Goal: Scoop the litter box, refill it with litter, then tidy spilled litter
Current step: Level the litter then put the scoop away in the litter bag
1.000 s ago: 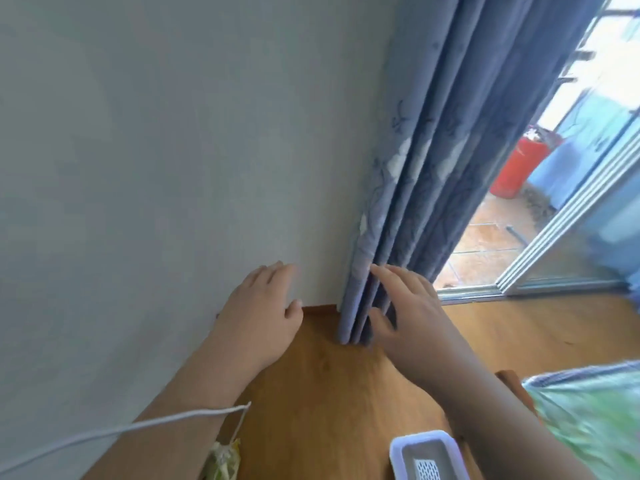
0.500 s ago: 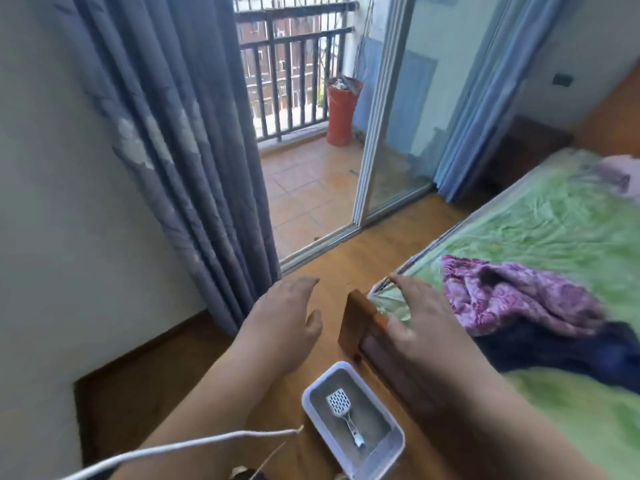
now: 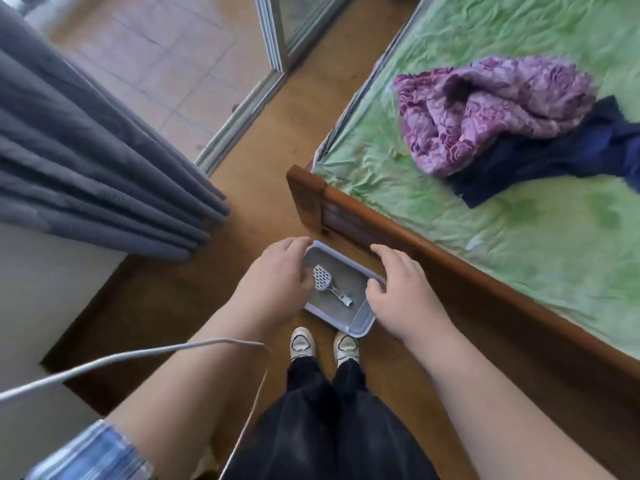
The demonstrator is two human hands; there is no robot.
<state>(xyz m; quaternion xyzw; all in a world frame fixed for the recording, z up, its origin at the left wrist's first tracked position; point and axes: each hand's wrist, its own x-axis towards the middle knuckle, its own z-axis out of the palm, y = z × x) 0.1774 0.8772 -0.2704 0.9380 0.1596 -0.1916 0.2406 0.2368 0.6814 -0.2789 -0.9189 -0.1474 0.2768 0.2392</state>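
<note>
A small pale lilac litter box [image 3: 360,326] sits on the wooden floor just in front of my shoes, beside the bed's footboard. Grey litter fills it, and a white slotted scoop [image 3: 329,284] lies on top. My left hand [image 3: 273,282] hovers above the box's left side with fingers relaxed, holding nothing. My right hand [image 3: 401,289] hangs above the box's right side, fingers loosely spread, also holding nothing. Both hands are well above the floor, apart from the box.
A wooden bed frame [image 3: 408,237] with a green sheet runs along the right, with purple cloth [image 3: 485,109] and dark cloth on it. Grey curtains [image 3: 86,157] hang at the left by a wall. A sliding door track [image 3: 239,112] leads to a tiled balcony. A white cable [image 3: 138,358] crosses my left forearm.
The view has swung from the wall and curtain down to the floor. The litter box now lies between my two hands, which stay empty and spread.
</note>
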